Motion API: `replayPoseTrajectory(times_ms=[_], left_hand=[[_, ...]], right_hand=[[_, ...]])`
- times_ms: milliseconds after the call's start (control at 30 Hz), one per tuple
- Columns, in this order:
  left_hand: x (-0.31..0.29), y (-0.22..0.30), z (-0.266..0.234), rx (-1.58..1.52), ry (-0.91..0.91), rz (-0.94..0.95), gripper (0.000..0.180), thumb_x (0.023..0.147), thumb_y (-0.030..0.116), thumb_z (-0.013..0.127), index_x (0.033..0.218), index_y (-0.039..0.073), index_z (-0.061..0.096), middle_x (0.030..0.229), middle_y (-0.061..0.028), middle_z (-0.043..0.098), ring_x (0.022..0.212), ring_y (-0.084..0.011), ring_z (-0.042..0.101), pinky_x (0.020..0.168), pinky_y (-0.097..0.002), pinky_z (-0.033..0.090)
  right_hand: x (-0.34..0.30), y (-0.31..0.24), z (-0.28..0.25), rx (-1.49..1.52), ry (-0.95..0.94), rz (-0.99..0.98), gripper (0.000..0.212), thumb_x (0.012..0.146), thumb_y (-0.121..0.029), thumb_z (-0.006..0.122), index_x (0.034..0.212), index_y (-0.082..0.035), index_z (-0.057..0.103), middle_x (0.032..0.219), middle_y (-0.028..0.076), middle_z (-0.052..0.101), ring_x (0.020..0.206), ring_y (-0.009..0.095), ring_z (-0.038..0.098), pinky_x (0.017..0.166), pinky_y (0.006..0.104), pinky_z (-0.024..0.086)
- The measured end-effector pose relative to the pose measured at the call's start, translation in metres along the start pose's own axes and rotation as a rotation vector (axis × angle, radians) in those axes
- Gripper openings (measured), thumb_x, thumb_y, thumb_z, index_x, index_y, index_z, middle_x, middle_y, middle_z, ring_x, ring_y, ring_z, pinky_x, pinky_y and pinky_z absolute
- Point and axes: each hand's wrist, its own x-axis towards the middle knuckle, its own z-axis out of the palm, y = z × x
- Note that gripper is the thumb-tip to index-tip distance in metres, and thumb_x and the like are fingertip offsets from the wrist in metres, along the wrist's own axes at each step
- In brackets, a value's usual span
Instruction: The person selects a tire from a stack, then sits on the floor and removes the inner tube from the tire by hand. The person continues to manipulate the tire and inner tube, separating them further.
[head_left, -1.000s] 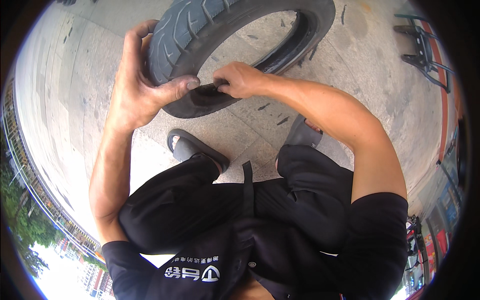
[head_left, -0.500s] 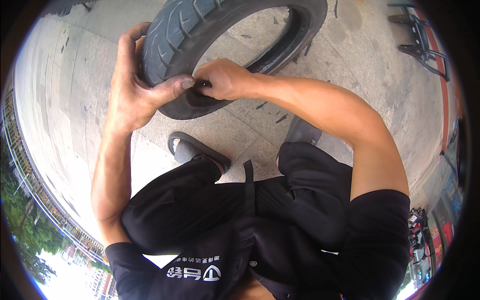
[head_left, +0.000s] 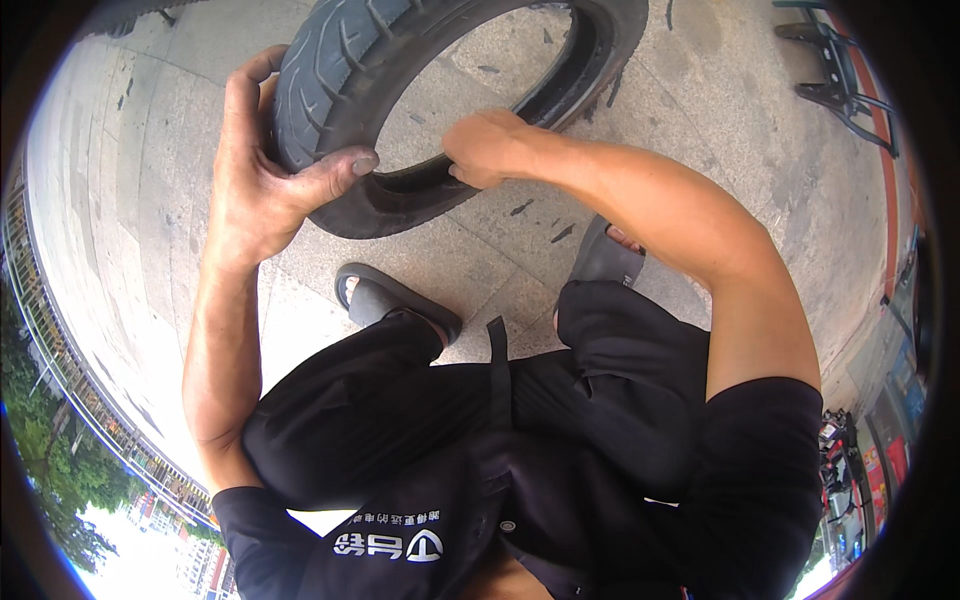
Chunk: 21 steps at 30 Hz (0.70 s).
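A black rubber tire [head_left: 335, 110] with a grooved tread stands tilted in front of me, its far part cut off by the top of the picture. My left hand [head_left: 262, 190] is closed around its left side, fingers on the tread and a smudged thumb over the near bead edge. My right hand [head_left: 488, 150] is curled at the inner edge of the tire's near side, fingers bent inward. What those fingers hold, if anything, is hidden behind the hand. The dark inside of the tire shows between my two hands.
Grey stone paving [head_left: 700, 110] with dark scraps lies underneath. My feet in dark slippers [head_left: 385, 298] are below the tire. A black metal frame [head_left: 845, 95] lies at the far right by a red strip. A railing [head_left: 90, 430] curves along the left.
My right hand has moved right along the tire's inner edge, away from my left thumb. The tire and my left hand have shifted slightly left.
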Motion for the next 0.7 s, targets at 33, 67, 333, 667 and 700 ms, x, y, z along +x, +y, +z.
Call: replayPoseTrajectory(times_ms=[33,67,333,667,700], left_hand=[[0.0,0.0,0.0,-0.005,-0.001,-0.001,0.099,0.068,0.031,0.094,0.144,0.005,0.035,0.121,-0.0227,0.063,0.113,-0.0329,0.064,0.097,-0.0464,0.053],[0.0,0.0,0.0,0.005,0.003,0.002,0.1,0.068,0.031,0.094,0.144,0.005,0.035,0.121,-0.0235,0.063,0.114,-0.0334,0.064,0.097,-0.0466,0.053],[0.004,-0.007,0.0,0.021,0.028,0.06,0.099,0.071,0.029,0.091,0.148,0.003,0.035,0.128,-0.0285,0.059,0.12,-0.0381,0.061,0.103,-0.0494,0.049],[0.023,0.011,0.012,-0.196,-0.011,0.041,0.105,0.07,0.034,0.093,0.144,-0.002,0.028,0.131,-0.0231,0.051,0.127,-0.0287,0.048,0.108,-0.04,0.039],[0.023,0.014,0.012,-0.169,-0.028,0.071,0.105,0.07,0.032,0.093,0.144,-0.002,0.027,0.132,-0.0234,0.05,0.128,-0.0289,0.047,0.109,-0.0403,0.038]], right_hand=[[-0.001,0.003,-0.002,-0.019,-0.007,-0.007,0.018,0.081,-0.009,0.06,0.089,0.003,0.072,0.092,0.023,0.071,0.091,0.042,0.069,0.078,0.0503,0.054],[0.001,0.006,-0.005,-0.031,-0.037,0.029,0.019,0.082,-0.009,0.061,0.093,0.001,0.073,0.098,0.022,0.071,0.098,0.041,0.067,0.082,0.0481,0.054],[-0.034,0.04,0.002,-0.226,0.196,-0.029,0.018,0.086,-0.015,0.064,0.093,0.0,0.07,0.099,0.018,0.068,0.102,0.038,0.061,0.088,0.0478,0.05],[-0.078,0.084,-0.012,0.344,0.721,0.334,0.024,0.089,-0.026,0.068,0.095,-0.003,0.072,0.08,0.017,0.071,0.072,0.034,0.068,0.071,0.0428,0.053],[-0.082,0.094,-0.011,0.356,0.703,0.415,0.025,0.089,-0.028,0.069,0.094,-0.003,0.072,0.079,0.017,0.071,0.069,0.033,0.067,0.069,0.0417,0.053]])
